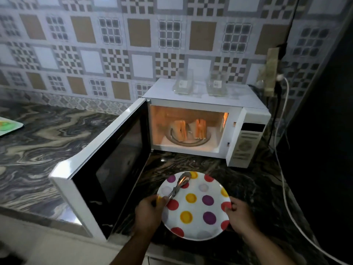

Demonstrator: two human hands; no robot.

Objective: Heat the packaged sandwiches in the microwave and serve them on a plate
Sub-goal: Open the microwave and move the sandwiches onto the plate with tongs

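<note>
The white microwave (246, 134) stands on the counter, lit inside, with its door (107, 163) swung wide to the left. Two sandwich halves (191, 131) stand upright on the turntable inside. A white plate (198, 222) with red, yellow and purple dots is in front of the microwave. My right hand (238, 215) grips the plate's right rim. My left hand (149, 213) is at the plate's left edge, shut on metal tongs (179, 186) whose tips lie over the plate.
Two clear plastic sandwich packages (183, 83) sit on top of the microwave. A white cable (282, 169) runs down the right side from a wall socket (271, 73). A green-printed tray (7, 127) lies at the far left of the marbled counter.
</note>
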